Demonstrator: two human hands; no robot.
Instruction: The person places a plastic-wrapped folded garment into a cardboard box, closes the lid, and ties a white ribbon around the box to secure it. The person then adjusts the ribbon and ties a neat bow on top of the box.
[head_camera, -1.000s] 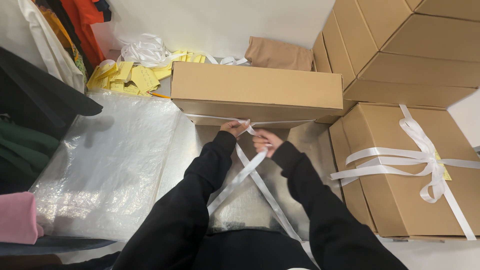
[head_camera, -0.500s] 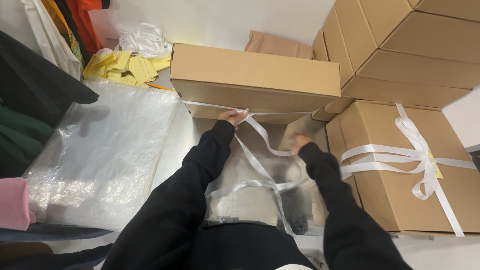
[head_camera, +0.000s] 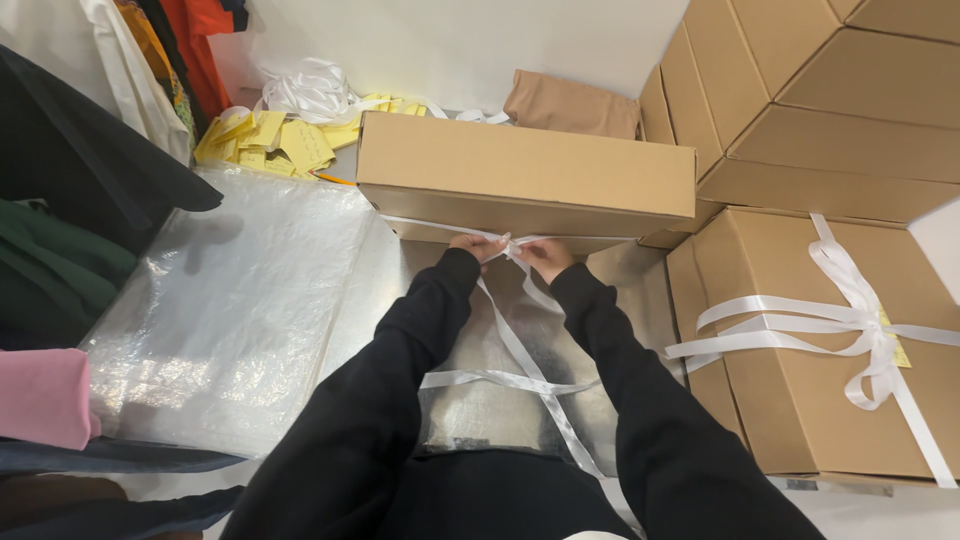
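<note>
White ribbon (head_camera: 520, 350), one, pinched by left hand (head_camera: 475, 246) and right hand (head_camera: 545, 256) against one cardboard box (head_camera: 525, 175).

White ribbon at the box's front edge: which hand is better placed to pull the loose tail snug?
Probably right. The right hand sits beside the ribbon tails trailing toward the person; the left hand pinches the crossing against the cardboard box.

Both arms stretched forward in black long sleeves, elbows bent outward, forearms converging. Left hand (head_camera: 476, 246) and right hand (head_camera: 545, 256) meeting close together, almost touching, at the far end of the reach. Fingers of both curled inward in a pinching grip, knuckles up, wrists roughly level, cuffs drawn to the wrists.
</note>
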